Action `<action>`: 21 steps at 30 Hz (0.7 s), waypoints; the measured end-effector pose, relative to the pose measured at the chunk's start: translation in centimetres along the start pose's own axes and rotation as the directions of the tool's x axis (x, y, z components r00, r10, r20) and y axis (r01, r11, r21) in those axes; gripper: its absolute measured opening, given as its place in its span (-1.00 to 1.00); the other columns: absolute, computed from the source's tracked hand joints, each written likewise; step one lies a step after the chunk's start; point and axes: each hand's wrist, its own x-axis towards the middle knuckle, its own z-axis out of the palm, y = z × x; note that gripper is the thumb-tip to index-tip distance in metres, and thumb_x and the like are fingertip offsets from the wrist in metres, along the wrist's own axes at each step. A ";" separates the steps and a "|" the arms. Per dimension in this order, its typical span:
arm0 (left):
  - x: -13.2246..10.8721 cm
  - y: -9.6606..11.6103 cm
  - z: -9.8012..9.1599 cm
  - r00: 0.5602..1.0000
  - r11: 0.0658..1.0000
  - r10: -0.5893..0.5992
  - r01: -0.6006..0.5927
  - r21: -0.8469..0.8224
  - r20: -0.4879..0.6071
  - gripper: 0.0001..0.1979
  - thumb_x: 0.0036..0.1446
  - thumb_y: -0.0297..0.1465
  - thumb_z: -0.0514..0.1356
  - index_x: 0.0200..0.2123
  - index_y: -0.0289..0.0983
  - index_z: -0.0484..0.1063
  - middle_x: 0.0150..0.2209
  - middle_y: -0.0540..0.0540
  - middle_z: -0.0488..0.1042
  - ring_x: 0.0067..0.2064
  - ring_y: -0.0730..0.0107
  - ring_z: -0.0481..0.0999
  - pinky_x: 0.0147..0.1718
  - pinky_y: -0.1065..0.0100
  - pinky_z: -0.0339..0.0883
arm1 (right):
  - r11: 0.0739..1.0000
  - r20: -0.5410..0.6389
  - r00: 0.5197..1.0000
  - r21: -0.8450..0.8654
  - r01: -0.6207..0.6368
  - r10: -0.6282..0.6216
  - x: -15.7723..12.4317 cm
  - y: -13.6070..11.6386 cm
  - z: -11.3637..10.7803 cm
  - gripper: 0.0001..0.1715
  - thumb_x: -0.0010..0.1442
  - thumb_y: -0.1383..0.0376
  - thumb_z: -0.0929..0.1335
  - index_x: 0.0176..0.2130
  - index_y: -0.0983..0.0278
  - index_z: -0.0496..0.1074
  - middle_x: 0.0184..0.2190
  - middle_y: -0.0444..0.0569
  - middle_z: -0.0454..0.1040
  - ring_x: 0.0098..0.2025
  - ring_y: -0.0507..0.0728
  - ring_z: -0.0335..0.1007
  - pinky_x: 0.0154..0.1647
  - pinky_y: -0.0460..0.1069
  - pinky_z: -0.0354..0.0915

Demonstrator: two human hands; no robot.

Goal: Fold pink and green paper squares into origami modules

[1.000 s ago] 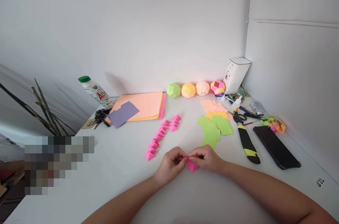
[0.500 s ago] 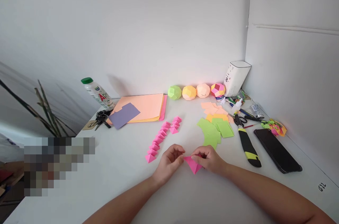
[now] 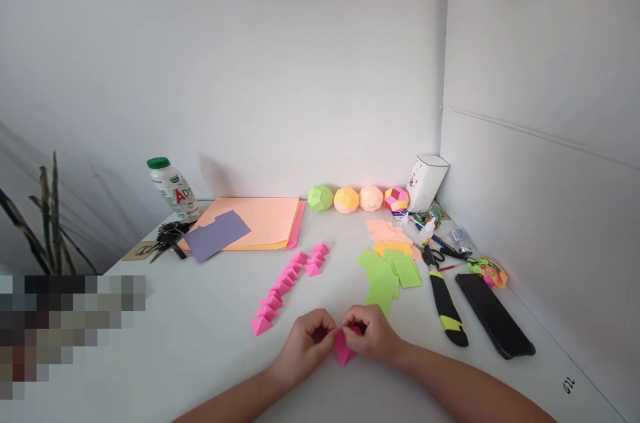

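Two hands, left hand (image 3: pixel 300 348) and right hand (image 3: pixel 373 337), pinch one pink paper (image 3: pixel 344 348).

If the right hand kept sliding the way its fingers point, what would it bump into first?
The right hand points leftward, so it would likely meet the left hand first, which pinches the same pink folded paper between them.

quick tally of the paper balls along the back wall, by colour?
Green paper ball: 1
Yellow paper ball: 1
Peach paper ball: 1
Pink-and-yellow paper ball: 1
Total: 4
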 end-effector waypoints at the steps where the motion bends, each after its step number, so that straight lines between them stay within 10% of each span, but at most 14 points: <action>1: 0.1 0.1 -0.1 1.000 0.999 -0.020 0.020 -0.027 -0.004 -0.90 -0.04 -0.46 0.13 -0.57 -0.29 0.30 -0.53 0.00 0.33 -0.46 0.43 0.29 -0.46 0.42 0.17 | 1.000 -0.003 1.000 0.020 -0.015 0.015 0.0 0.1 -0.1 -0.91 -0.10 0.45 0.27 -0.58 0.32 0.33 -0.67 -0.21 0.24 -0.61 -0.05 0.09 -0.61 -0.14 0.04; 12: 0.5 0.8 -1.1 0.977 0.917 -0.209 0.179 -0.357 -0.048 -0.77 -0.06 -0.29 0.23 -0.56 -0.29 0.26 -0.58 0.08 0.28 -0.53 0.52 0.21 -0.53 0.47 0.08 | 0.902 -0.005 0.985 0.402 -0.155 0.171 0.2 0.4 -1.5 -0.88 0.13 0.29 0.26 -0.42 0.27 0.22 -0.64 -0.25 0.27 -0.68 -0.05 0.19 -0.66 -0.15 0.12; 21: 0.6 1.2 -1.1 0.981 0.926 -0.187 0.160 -0.341 -0.047 -0.71 0.00 -0.16 0.20 -0.48 -0.28 0.38 -0.54 0.03 0.39 -0.46 0.44 0.35 -0.41 0.40 0.23 | 0.949 0.126 0.988 0.294 -0.118 0.084 0.2 0.5 -1.3 -0.68 0.18 0.12 0.30 -0.31 0.35 0.42 -0.58 -0.13 0.38 -0.63 -0.04 0.23 -0.61 -0.13 0.19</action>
